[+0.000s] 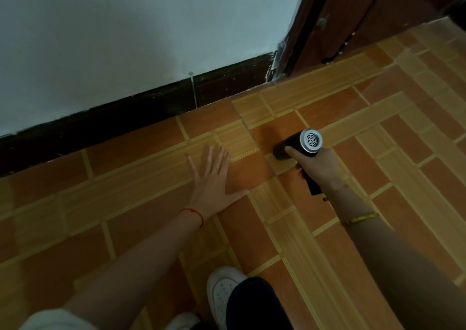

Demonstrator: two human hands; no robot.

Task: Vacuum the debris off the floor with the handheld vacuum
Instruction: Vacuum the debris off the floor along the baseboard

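Observation:
A black handheld vacuum (300,144) with a silver grilled rear cap is in my right hand (319,167), which grips its handle. Its nozzle end points down and left at the orange tiled floor (141,143), close to the wall. My left hand (214,178) is spread flat, fingers apart, over the tiles just left of the vacuum and holds nothing. I can make out no debris on the tiles; the nozzle tip is hidden behind the vacuum body.
A pale wall with a dark skirting board (126,113) runs along the far side. A brown wooden door frame (327,22) stands at the upper right. My white shoe (224,292) and dark trouser leg are at the bottom middle.

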